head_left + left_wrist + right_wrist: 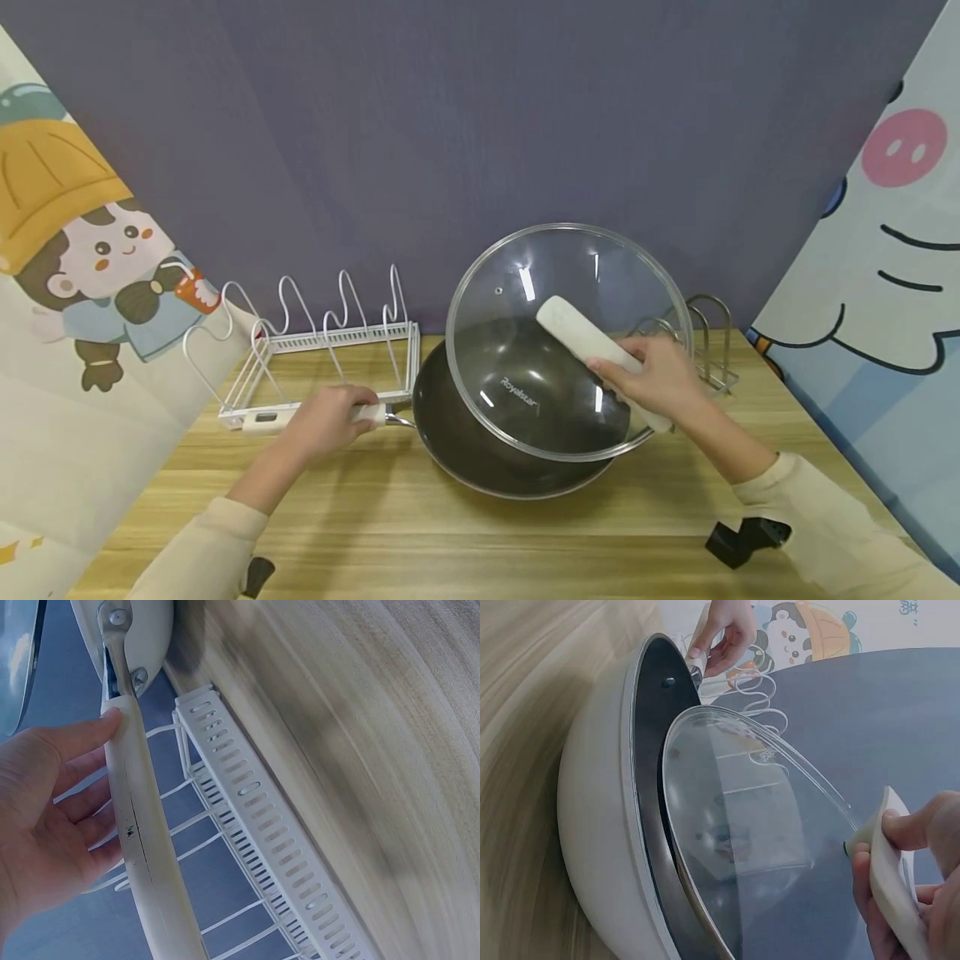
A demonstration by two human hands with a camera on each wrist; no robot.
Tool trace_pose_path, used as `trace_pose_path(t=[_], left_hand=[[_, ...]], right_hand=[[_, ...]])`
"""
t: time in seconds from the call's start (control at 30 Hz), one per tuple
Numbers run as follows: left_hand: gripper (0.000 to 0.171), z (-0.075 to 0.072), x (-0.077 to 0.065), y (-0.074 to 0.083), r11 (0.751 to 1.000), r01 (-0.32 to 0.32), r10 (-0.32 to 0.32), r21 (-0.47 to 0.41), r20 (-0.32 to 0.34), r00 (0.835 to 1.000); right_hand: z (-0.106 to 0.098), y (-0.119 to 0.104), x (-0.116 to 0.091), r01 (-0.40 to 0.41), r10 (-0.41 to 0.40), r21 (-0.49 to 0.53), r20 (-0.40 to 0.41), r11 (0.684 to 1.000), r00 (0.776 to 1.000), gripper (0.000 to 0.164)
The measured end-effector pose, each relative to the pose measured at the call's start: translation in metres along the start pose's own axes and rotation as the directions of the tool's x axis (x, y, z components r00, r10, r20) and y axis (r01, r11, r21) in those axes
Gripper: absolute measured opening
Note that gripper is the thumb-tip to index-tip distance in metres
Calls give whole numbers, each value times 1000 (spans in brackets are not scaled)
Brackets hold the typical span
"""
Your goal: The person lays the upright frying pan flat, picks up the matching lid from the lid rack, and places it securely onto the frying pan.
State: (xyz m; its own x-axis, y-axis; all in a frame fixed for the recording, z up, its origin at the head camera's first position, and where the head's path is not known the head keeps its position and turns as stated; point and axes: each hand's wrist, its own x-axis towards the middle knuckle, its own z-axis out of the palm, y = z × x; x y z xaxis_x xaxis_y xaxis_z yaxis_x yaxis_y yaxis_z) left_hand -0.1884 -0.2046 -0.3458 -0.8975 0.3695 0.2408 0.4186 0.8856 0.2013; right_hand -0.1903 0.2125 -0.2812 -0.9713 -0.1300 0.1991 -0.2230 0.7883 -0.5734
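Observation:
A wok with a dark inside and pale outside sits on the wooden table. My left hand grips its long cream handle, thumb on top near the metal joint. In my right hand is the white grip of a clear glass lid, pinched between thumb and fingers. The lid is tilted over the wok, its right side overhanging the wok. In the right wrist view, the lid's lower rim lies close to the wok's rim; whether they touch, I cannot tell.
A white wire rack stands at the back left, just behind the wok's handle. Partly behind the lid at the right is a small metal rack. A dark wall panel rises behind the table.

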Motion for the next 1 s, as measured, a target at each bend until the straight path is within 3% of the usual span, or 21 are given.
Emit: trace_pose_path(t=[0.27, 1.0], left_hand=[[24, -1, -1, 1, 1000, 19, -19, 13, 5, 1000], [26, 0, -1, 6, 1000, 27, -27, 16, -1, 1000]], right_hand=[[4, 1, -2, -77, 67, 154, 69, 985, 995, 46], [10, 9, 0, -207, 160, 306, 170, 929, 972, 48]])
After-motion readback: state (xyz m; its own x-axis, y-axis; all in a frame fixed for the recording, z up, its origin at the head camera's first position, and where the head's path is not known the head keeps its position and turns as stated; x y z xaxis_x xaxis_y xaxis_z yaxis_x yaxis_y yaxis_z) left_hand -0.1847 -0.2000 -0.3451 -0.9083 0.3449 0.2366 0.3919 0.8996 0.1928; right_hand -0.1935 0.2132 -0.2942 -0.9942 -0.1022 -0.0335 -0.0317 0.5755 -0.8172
